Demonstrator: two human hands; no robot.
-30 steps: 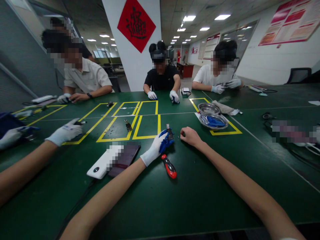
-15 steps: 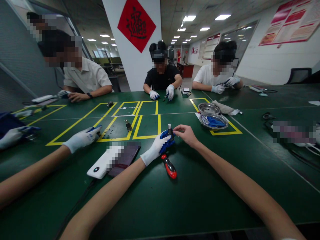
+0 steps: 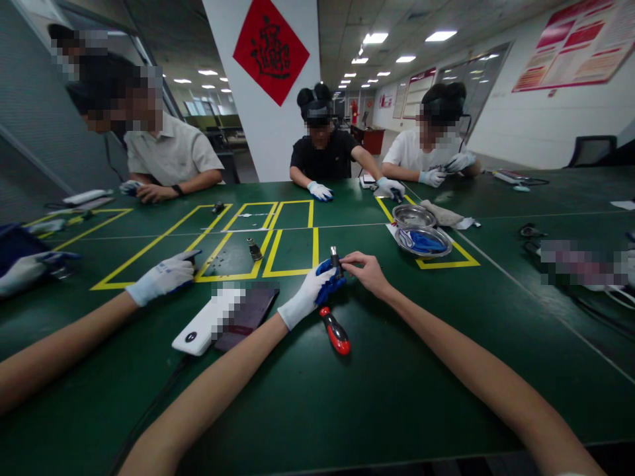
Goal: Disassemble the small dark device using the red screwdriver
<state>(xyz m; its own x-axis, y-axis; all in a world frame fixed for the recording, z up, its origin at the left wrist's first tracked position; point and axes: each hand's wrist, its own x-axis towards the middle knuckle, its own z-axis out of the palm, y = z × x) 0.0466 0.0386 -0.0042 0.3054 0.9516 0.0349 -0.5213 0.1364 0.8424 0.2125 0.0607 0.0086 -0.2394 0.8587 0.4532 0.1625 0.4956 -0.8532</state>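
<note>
- Black metal-tipped part [image 3: 337, 266] stands nearly upright over the counter [image 3: 397, 403], clamped in the fingers of the gloved left hand [image 3: 316, 285].
- Bare right hand [image 3: 366, 270] has its fingers pinched together at the part's side.

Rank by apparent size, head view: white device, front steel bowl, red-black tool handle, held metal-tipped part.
1. White device
2. Front steel bowl
3. Red-black tool handle
4. Held metal-tipped part; left hand covers some

Shiny metal-tipped fitting [image 3: 336, 263], glossy plastic screwdriver handle [image 3: 338, 335].
</note>
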